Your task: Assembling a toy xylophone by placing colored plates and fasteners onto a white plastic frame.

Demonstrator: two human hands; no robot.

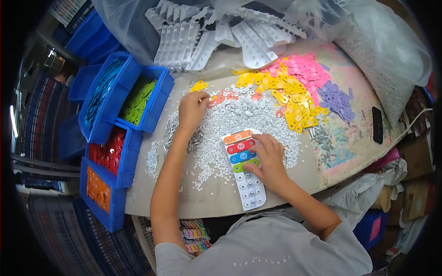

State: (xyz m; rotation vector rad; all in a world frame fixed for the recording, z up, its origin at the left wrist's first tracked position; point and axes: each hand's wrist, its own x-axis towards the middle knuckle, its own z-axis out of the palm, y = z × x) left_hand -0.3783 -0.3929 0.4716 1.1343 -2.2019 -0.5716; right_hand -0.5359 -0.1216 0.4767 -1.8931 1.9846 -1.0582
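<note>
Spreads right hand (pixel 270 160) over the white board (pixel 255 187) at lower centre. Curls left hand (pixel 192 109) beside yellow pieces (pixel 199 86) at upper centre; cannot tell whether gripping.

Soft light brightens a pale grey-beige surface (pixel 207 202) while a slim white light strip (pixel 14 121) glares at the dim left; a translucent plastic bag (pixel 389 34) shines faintly, and fisheye distortion bends edges near black corners.

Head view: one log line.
left hand: near yellow plastic tabs, hold unclear | right hand: touching white plastic strip bearing orange, red, blue, green tabs
</note>
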